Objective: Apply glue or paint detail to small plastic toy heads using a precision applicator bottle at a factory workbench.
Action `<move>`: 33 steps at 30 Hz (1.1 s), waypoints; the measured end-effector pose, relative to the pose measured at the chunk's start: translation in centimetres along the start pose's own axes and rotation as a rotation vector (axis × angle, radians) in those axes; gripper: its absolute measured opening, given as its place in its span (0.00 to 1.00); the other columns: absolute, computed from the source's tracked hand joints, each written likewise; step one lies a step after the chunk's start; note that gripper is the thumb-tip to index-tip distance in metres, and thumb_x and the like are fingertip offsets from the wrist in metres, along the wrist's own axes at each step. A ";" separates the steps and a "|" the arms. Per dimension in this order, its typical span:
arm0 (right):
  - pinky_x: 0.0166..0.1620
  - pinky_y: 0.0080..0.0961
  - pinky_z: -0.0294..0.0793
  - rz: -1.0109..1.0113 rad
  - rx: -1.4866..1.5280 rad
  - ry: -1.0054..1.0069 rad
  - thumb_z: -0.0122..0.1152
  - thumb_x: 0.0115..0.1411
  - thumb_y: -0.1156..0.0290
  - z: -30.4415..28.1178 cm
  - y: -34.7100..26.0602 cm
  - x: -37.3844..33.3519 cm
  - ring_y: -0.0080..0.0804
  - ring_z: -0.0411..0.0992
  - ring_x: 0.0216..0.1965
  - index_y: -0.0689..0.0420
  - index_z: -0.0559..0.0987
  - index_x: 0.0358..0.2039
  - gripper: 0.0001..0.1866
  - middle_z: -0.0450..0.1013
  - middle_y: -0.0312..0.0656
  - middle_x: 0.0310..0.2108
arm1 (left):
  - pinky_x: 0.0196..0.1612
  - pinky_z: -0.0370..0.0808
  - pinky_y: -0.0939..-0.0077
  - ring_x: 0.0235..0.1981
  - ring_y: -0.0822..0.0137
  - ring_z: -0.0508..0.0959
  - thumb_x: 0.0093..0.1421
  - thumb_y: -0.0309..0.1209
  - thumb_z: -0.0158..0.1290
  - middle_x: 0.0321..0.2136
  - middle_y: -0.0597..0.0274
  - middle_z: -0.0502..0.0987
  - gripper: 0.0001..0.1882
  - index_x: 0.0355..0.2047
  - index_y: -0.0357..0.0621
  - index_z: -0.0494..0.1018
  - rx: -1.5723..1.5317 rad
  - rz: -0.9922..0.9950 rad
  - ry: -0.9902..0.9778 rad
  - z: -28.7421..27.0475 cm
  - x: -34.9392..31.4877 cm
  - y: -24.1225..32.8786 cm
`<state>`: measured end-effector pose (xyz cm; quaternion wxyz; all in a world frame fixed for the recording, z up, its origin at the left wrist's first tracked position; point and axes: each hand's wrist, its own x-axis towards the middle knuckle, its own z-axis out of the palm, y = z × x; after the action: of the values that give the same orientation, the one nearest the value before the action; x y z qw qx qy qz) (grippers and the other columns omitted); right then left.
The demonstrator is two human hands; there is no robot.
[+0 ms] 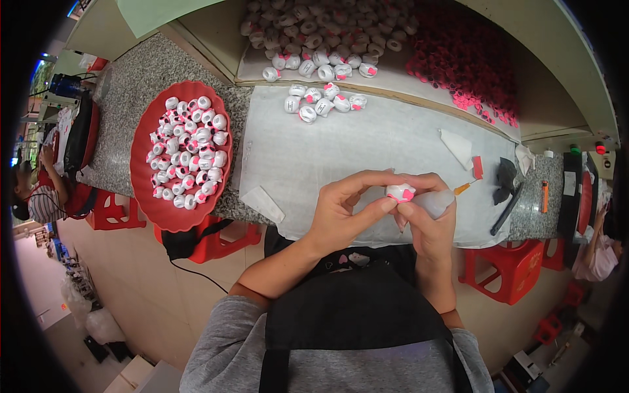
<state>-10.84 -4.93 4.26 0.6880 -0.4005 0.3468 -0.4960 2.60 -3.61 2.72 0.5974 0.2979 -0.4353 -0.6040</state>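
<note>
A small white rounded piece with a pink bow-like patch (401, 192) is held up between both hands above the papered bench. My left hand (344, 208) pinches it from the left between thumb and fingers. From the other side, the thumb and forefinger of my right hand (429, 223) press against the piece. That same hand also grips a translucent squeeze bottle (438, 204) in its palm, its orange needle tip (462, 188) pointing right. Several similar white pieces (322, 107) lie on the white paper (308, 160) beyond my hands.
A red scalloped tray (139, 187) full of white-and-pink pieces stands at left. The shelf behind holds many white pieces (327, 33) and loose pink parts (465, 65). At right lie a black stick (506, 209), black scraps (505, 175) and an orange tube (544, 196). Red stools (511, 272) stand below.
</note>
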 end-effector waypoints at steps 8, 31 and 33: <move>0.17 0.11 0.60 -0.007 0.019 -0.019 0.54 0.42 0.81 0.0 0.1 0.1 0.19 0.65 0.19 0.64 0.69 0.32 0.14 0.68 0.41 0.21 | 0.52 0.54 0.70 0.37 0.72 0.69 0.47 0.19 0.47 0.33 0.58 0.70 0.13 0.36 0.35 0.67 0.020 0.044 -0.026 -0.2 0.3 -0.1; 0.18 0.12 0.60 0.073 0.092 -0.047 0.53 0.44 0.81 -0.9 -0.3 -0.5 0.20 0.65 0.19 0.64 0.69 0.34 0.14 0.69 0.42 0.23 | 0.41 0.65 0.79 0.28 0.75 0.69 0.49 0.20 0.46 0.32 0.58 0.69 0.11 0.35 0.33 0.66 -0.072 -0.058 -0.039 0.2 -0.4 -0.9; 0.18 0.12 0.60 0.061 0.092 -0.054 0.53 0.44 0.81 -1.0 -0.4 -0.5 0.20 0.65 0.19 0.64 0.69 0.34 0.14 0.69 0.42 0.23 | 0.39 0.66 0.80 0.28 0.74 0.69 0.49 0.20 0.46 0.32 0.58 0.69 0.11 0.35 0.33 0.65 -0.084 -0.073 -0.005 0.5 -0.1 -0.9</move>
<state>-12.04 -4.73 4.19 0.7296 -0.3711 0.3170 -0.4790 1.74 -3.54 2.17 0.5858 0.2867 -0.3998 -0.6441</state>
